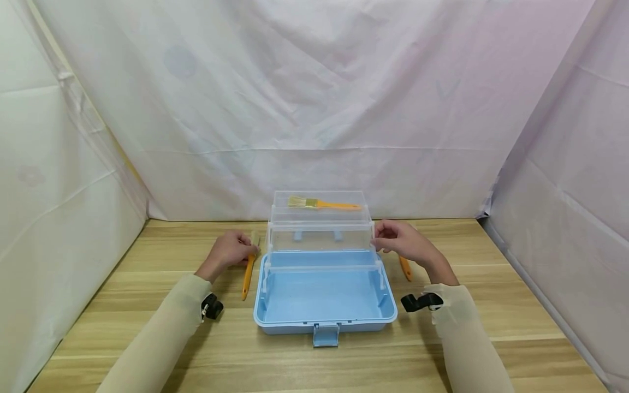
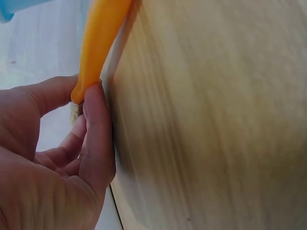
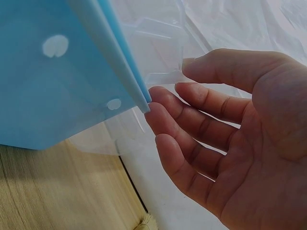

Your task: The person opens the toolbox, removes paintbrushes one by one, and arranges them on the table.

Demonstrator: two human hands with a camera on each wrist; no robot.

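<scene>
left hand (image 1: 230, 249) pinches smooth orange-handled brush (image 1: 249, 271) beside glossy blue box (image 1: 324, 295).

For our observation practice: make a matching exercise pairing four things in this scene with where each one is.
Things:
1. brush in the clear tray
2. left hand
3. right hand
4. blue latch

Places:
A. at the tray's right end
B. front edge of the box
C. pinching a brush left of the box
D. top of the opened box

Pairs: 1-D, 2-C, 3-A, 4-B
</scene>
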